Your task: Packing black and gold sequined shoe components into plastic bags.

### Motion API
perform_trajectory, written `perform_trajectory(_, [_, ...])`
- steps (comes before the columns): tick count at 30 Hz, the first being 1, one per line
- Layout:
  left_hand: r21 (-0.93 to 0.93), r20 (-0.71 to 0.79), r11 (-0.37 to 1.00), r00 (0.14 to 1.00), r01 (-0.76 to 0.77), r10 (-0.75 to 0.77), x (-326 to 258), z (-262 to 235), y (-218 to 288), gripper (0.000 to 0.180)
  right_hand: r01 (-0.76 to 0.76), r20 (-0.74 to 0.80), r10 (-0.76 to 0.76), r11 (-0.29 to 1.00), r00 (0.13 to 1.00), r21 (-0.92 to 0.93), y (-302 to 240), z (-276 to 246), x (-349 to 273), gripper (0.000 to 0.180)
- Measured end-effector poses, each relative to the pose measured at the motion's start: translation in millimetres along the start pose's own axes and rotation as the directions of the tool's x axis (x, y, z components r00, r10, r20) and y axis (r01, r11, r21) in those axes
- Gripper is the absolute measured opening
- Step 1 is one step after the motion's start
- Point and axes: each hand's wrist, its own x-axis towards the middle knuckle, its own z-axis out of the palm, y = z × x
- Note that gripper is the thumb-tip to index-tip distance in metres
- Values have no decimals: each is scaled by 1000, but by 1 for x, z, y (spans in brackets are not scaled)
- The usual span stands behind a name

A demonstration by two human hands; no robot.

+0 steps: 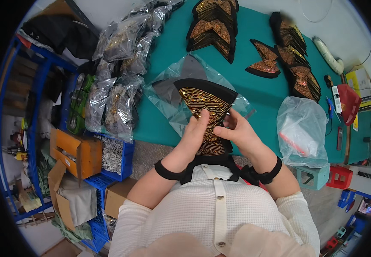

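Observation:
Between my two hands is a black bow-shaped piece covered in rows of gold sequins, wide at both ends and narrow in the middle. My left hand grips its left side, thumb lying over the sequins. From the right, my right hand has its thumb at the narrow middle and its fingers curled at the edge. Just beyond, a clear plastic bag lies on the green table, with a dark grey, pointed flat piece in or under it. My hands hide parts of the sequined piece.
Bagged sequined pieces pile up at the left. Stacks of copper and gold sequined pieces lie at the far side and right. A plastic bag sits at the right edge, above a teal stool. Boxes stand lower left.

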Motion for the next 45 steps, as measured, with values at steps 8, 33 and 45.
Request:
perform_trajectory(8, [691, -14, 721, 996, -52, 85, 8, 39, -47, 66, 5, -306, 6, 999, 952, 37, 38, -23, -25, 51])
perform_trajectory(33, [981, 189, -95, 937, -168, 294, 67, -44, -135, 42, -184, -320, 280, 936, 905, 301, 125, -160, -100, 61])
perform_trajectory(45, [977, 155, 76, 904, -201, 399, 69, -48, -135, 10, -238, -209, 298, 933, 931, 268, 116, -163, -69, 68])
